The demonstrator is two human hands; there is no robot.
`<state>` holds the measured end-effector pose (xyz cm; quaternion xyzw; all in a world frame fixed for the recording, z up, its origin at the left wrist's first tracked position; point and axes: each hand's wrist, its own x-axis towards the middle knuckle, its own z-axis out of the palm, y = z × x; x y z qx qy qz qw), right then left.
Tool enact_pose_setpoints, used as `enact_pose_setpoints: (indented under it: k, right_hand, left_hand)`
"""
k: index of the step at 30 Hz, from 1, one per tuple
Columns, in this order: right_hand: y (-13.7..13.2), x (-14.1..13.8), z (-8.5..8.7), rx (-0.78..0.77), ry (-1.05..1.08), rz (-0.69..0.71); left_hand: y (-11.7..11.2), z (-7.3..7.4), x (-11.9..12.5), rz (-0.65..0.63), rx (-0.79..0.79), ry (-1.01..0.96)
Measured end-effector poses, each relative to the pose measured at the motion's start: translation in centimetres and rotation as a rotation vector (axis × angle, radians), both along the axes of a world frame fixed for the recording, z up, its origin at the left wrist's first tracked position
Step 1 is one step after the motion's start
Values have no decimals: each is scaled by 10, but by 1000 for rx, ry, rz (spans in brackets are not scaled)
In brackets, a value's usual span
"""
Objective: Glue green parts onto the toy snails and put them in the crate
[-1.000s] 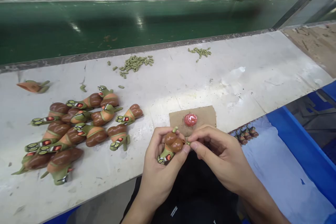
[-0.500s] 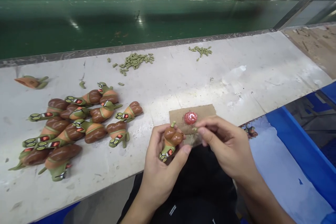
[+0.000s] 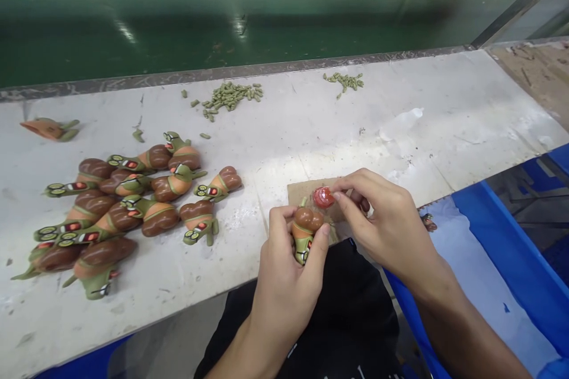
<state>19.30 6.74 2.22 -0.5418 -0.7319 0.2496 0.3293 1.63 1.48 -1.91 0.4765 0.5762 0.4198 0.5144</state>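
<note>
My left hand (image 3: 291, 257) is closed round a small toy figure (image 3: 306, 228) with a glossy brown two-lobed part, an orange band and a green head with glasses. A short green peg (image 3: 303, 202) sticks up from its brown end. My right hand (image 3: 377, 213) is pinched, its fingertips at the right edge of a small round red dish (image 3: 323, 197) with shiny contents. The small green peg it held is now hidden by the fingertips and dish. Under the dish lies a piece of brown cardboard (image 3: 299, 190).
Several similar toy figures (image 3: 164, 219) lie grouped on the white table (image 3: 249, 237) at left. Two piles of green pegs (image 3: 229, 96) lie near the back edge. Beyond runs a green belt (image 3: 178, 29). A blue bin (image 3: 511, 237) stands at right.
My right hand has moved left and slightly up, bringing its fingertips to the red dish. My left hand, with the toy figure, has shifted right, closer to the dish.
</note>
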Motion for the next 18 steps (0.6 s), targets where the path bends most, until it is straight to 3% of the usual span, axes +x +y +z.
enact_pose_setpoints:
  k: [4,9,13,18]
  right_hand:
    - [-3,-1,3,-1,24,-14]
    - [-14,-7,2,-41,201,-163]
    - [-27,-14,-2,-185,458,-216]
    - [-34,-19,-5,-352,672,-167]
  left_hand:
    - [-1,-2,2,19,1,-39]
    - [-8,-5,-6,67,102,-154]
    - [-10,-7,-20,20,55,-272]
    - [-2,-4,-26,-31,71,-357]
